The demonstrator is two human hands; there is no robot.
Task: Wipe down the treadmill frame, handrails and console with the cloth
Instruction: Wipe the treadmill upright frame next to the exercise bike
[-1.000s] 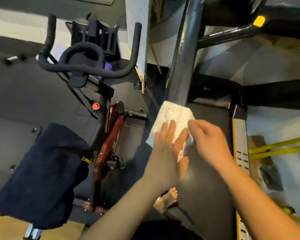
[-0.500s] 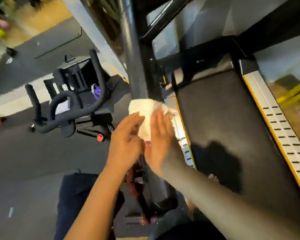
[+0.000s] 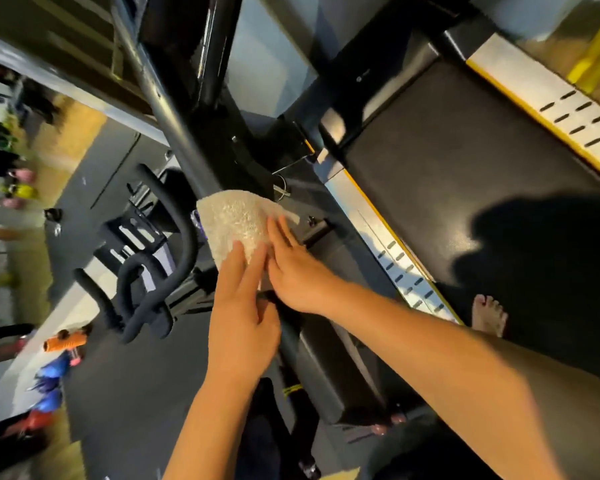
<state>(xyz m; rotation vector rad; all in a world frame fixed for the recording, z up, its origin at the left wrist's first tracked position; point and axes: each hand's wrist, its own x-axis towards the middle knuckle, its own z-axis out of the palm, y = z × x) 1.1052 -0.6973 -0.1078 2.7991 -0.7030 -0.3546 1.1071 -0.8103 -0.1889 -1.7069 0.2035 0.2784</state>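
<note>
Terry cloth (image 3: 236,223) wrapped on the treadmill upright (image 3: 174,123) at frame centre — left hand (image 3: 241,323) and right hand (image 3: 300,278) press it with straight, flat fingers, likely for full contact.

cloth (image 3: 234,225): near edge under both hands' fingers (image 3: 238,261) | left-side gym items: blurred

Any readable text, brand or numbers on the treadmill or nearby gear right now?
None can be read.
Treadmill motor cover: a small pale mark, too small and blurred to read.
White cloth under both hands, upright post, side rail: no lettering visible.
</note>
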